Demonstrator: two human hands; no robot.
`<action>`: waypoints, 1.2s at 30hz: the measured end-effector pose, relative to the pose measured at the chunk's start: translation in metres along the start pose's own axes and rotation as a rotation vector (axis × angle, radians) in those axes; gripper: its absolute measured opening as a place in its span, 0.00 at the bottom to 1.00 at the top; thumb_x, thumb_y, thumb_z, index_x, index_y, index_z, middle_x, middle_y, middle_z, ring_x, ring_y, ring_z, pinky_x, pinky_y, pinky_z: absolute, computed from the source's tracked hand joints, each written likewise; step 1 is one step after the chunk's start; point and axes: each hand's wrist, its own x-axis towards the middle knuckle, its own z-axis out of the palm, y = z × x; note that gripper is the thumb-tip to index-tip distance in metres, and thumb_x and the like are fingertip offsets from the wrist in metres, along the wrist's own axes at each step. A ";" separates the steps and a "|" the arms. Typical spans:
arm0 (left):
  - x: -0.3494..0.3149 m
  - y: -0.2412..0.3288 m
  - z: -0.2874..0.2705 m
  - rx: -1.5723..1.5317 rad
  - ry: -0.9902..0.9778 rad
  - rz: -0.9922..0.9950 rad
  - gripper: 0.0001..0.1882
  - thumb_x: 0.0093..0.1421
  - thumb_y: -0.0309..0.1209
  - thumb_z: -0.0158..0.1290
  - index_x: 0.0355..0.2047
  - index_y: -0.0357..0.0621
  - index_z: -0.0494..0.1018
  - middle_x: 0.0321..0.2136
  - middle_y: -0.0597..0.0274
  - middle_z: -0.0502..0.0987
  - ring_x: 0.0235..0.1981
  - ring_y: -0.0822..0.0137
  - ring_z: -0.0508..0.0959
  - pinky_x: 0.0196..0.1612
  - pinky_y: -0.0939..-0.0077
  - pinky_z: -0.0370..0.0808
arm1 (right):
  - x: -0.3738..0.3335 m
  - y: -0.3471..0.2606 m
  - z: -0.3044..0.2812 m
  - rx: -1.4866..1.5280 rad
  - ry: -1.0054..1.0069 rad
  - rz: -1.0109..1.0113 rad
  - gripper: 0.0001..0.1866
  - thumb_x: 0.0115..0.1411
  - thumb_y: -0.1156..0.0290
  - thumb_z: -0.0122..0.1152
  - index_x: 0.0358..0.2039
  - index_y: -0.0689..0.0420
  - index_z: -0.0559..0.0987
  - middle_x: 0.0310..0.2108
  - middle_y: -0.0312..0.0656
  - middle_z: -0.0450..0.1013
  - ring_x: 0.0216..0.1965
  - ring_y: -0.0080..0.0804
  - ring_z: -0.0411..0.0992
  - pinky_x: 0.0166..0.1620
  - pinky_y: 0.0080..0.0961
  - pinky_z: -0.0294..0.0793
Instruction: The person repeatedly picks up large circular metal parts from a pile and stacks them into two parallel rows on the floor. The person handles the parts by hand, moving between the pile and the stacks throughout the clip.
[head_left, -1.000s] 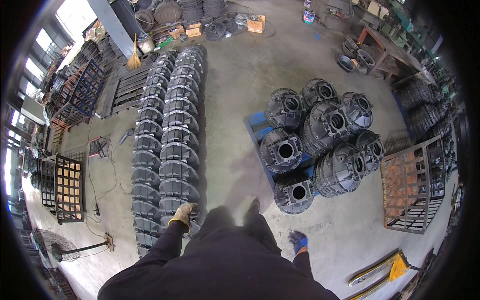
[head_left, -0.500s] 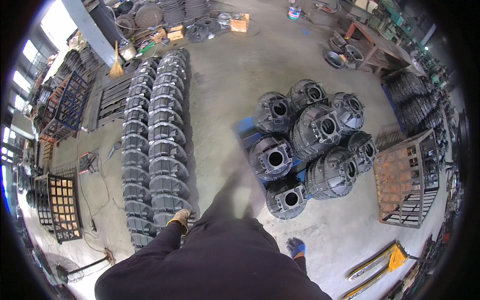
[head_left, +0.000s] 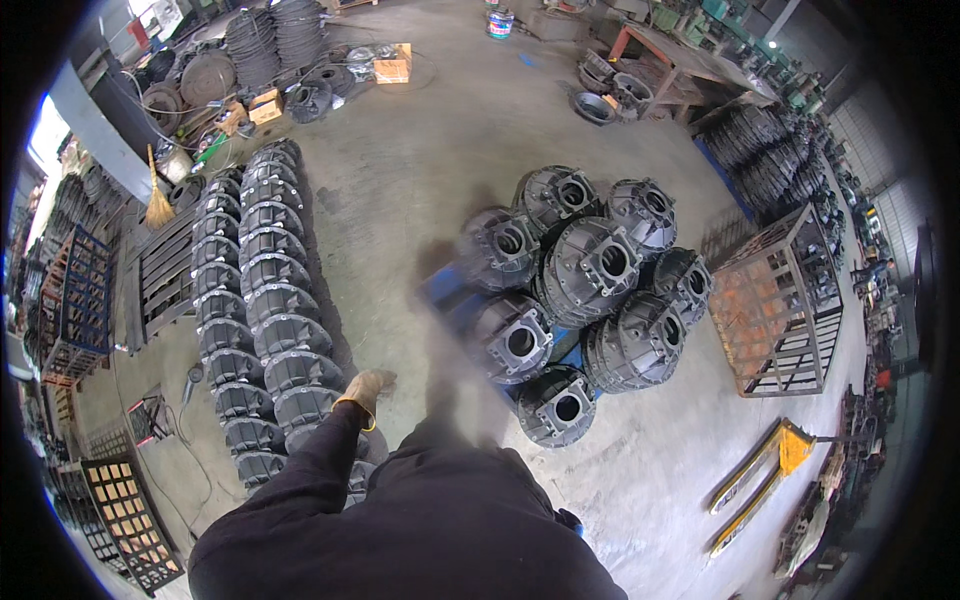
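My left hand (head_left: pixel 369 391), in a tan work glove with a yellow cuff, hangs beside the nearer end of two long rows of grey metal bell-shaped housings (head_left: pixel 291 309). Its fingers are loosely stretched and nothing shows in them. Of my right hand (head_left: pixel 569 521) only a bit of blue glove shows past my dark clothing; its fingers are hidden. Ahead to the right, several dark round housings (head_left: pixel 566 405) with square flanges and round openings stand in stacks on a blue pallet (head_left: pixel 447 294).
A yellow pallet jack (head_left: pixel 789 449) stands at the lower right, with a rusty metal cage (head_left: pixel 768 300) beyond it. Wooden slats (head_left: pixel 167 272), a broom (head_left: pixel 158 205) and a dark crate (head_left: pixel 128 520) lie along the left. A brown workbench (head_left: pixel 672 62) is at the far right.
My view has shifted, so the rows and the pallet sit farther left. My left hand has swung forward, away from the row. My right hand has drawn back mostly behind my body.
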 end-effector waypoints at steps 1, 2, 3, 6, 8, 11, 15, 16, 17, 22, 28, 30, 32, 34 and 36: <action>0.010 0.006 0.000 -0.183 -0.003 -0.067 0.16 0.63 0.26 0.41 0.48 0.34 0.72 0.39 0.53 0.77 0.32 0.63 0.76 0.33 0.75 0.72 | -0.003 0.001 0.003 -0.017 0.004 -0.085 0.28 0.48 0.51 0.60 0.50 0.48 0.77 0.50 0.45 0.74 0.53 0.46 0.70 0.55 0.38 0.68; 0.013 0.009 0.002 -0.705 0.040 -0.100 0.13 0.62 0.28 0.44 0.43 0.35 0.71 0.33 0.56 0.75 0.27 0.66 0.72 0.28 0.76 0.68 | -0.005 0.002 0.007 -0.049 0.021 -0.076 0.29 0.48 0.51 0.60 0.51 0.48 0.77 0.51 0.45 0.73 0.54 0.46 0.70 0.56 0.38 0.68; 0.017 0.014 0.004 -0.636 0.068 -0.142 0.13 0.62 0.29 0.45 0.43 0.34 0.70 0.33 0.56 0.75 0.27 0.65 0.72 0.28 0.75 0.68 | -0.006 0.003 0.011 -0.198 -0.027 -0.037 0.29 0.48 0.50 0.59 0.51 0.48 0.77 0.51 0.45 0.73 0.54 0.46 0.70 0.56 0.38 0.68; 0.015 0.027 0.014 -0.450 0.047 -0.210 0.17 0.63 0.34 0.46 0.46 0.33 0.71 0.36 0.52 0.76 0.30 0.63 0.76 0.30 0.71 0.72 | -0.007 0.010 0.025 -0.941 -0.276 -0.408 0.29 0.51 0.50 0.58 0.53 0.48 0.76 0.51 0.46 0.73 0.54 0.46 0.69 0.57 0.37 0.67; 0.005 0.032 0.020 -0.473 0.057 -0.307 0.18 0.63 0.34 0.46 0.47 0.34 0.71 0.39 0.51 0.77 0.32 0.61 0.78 0.32 0.69 0.73 | -0.007 0.021 0.044 -0.747 -0.211 -0.122 0.26 0.54 0.51 0.56 0.51 0.49 0.77 0.50 0.46 0.74 0.54 0.46 0.69 0.57 0.37 0.67; -0.005 0.025 0.026 -0.297 0.100 -0.463 0.19 0.62 0.37 0.49 0.49 0.36 0.73 0.42 0.50 0.79 0.37 0.57 0.80 0.36 0.67 0.76 | -0.008 0.039 0.069 -0.531 -0.093 0.061 0.23 0.57 0.53 0.54 0.49 0.50 0.78 0.48 0.47 0.75 0.53 0.46 0.70 0.56 0.36 0.68; 0.000 -0.011 0.022 -0.191 0.034 -0.585 0.21 0.62 0.36 0.50 0.51 0.36 0.72 0.43 0.49 0.79 0.38 0.55 0.80 0.38 0.66 0.78 | -0.007 0.054 0.081 -0.493 -0.038 0.118 0.22 0.58 0.54 0.54 0.49 0.52 0.78 0.47 0.47 0.75 0.52 0.45 0.71 0.55 0.36 0.69; 0.001 -0.024 0.019 -0.216 0.001 -0.527 0.21 0.62 0.36 0.50 0.52 0.36 0.72 0.43 0.48 0.78 0.38 0.55 0.80 0.38 0.66 0.78 | -0.006 0.055 0.081 -0.489 -0.030 0.117 0.22 0.58 0.54 0.54 0.48 0.53 0.78 0.47 0.48 0.75 0.52 0.45 0.71 0.54 0.36 0.70; 0.003 -0.035 0.015 -0.231 -0.018 -0.484 0.21 0.63 0.35 0.50 0.52 0.36 0.71 0.44 0.47 0.78 0.38 0.54 0.80 0.38 0.66 0.78 | -0.007 0.054 0.078 -0.486 -0.025 0.112 0.22 0.59 0.54 0.54 0.48 0.53 0.78 0.47 0.48 0.75 0.51 0.45 0.71 0.54 0.36 0.70; 0.009 -0.055 0.005 -0.098 -0.072 -0.245 0.19 0.62 0.37 0.47 0.46 0.36 0.76 0.37 0.49 0.79 0.36 0.57 0.79 0.40 0.65 0.75 | -0.008 0.026 0.060 -0.538 0.002 0.009 0.21 0.60 0.56 0.54 0.48 0.55 0.78 0.46 0.49 0.76 0.50 0.44 0.73 0.52 0.36 0.72; 0.011 -0.028 -0.003 -0.232 -0.019 -0.313 0.17 0.65 0.29 0.45 0.52 0.34 0.71 0.45 0.52 0.78 0.43 0.59 0.80 0.44 0.69 0.79 | 0.000 -0.018 0.042 -0.566 -0.042 0.105 0.23 0.62 0.55 0.52 0.51 0.58 0.76 0.47 0.50 0.75 0.51 0.42 0.72 0.54 0.33 0.70; 0.014 -0.029 -0.007 -0.171 -0.057 -0.260 0.18 0.65 0.30 0.46 0.52 0.34 0.71 0.45 0.51 0.78 0.43 0.60 0.80 0.45 0.70 0.78 | 0.012 -0.020 0.044 -0.427 -0.012 0.236 0.24 0.63 0.55 0.51 0.51 0.59 0.76 0.48 0.50 0.75 0.51 0.40 0.72 0.55 0.32 0.70; 0.018 -0.037 -0.010 -0.144 -0.084 -0.259 0.18 0.65 0.31 0.46 0.53 0.34 0.70 0.45 0.50 0.78 0.43 0.60 0.80 0.45 0.70 0.78 | 0.022 -0.016 0.044 0.207 -0.010 0.326 0.24 0.63 0.54 0.50 0.50 0.60 0.76 0.48 0.50 0.75 0.51 0.40 0.72 0.55 0.32 0.69; 0.023 -0.046 -0.011 -0.102 -0.063 -0.345 0.19 0.65 0.31 0.46 0.54 0.34 0.69 0.46 0.50 0.78 0.43 0.61 0.80 0.45 0.71 0.77 | 0.035 -0.012 0.036 0.133 -0.096 0.173 0.23 0.64 0.56 0.49 0.50 0.61 0.76 0.47 0.52 0.75 0.50 0.40 0.73 0.55 0.32 0.69; 0.025 -0.052 -0.009 -0.152 -0.010 -0.470 0.17 0.63 0.33 0.49 0.49 0.35 0.73 0.41 0.53 0.79 0.36 0.62 0.80 0.39 0.70 0.76 | 0.048 -0.014 0.024 -0.649 -0.256 -0.216 0.22 0.65 0.58 0.48 0.51 0.62 0.76 0.46 0.53 0.76 0.47 0.41 0.74 0.54 0.33 0.71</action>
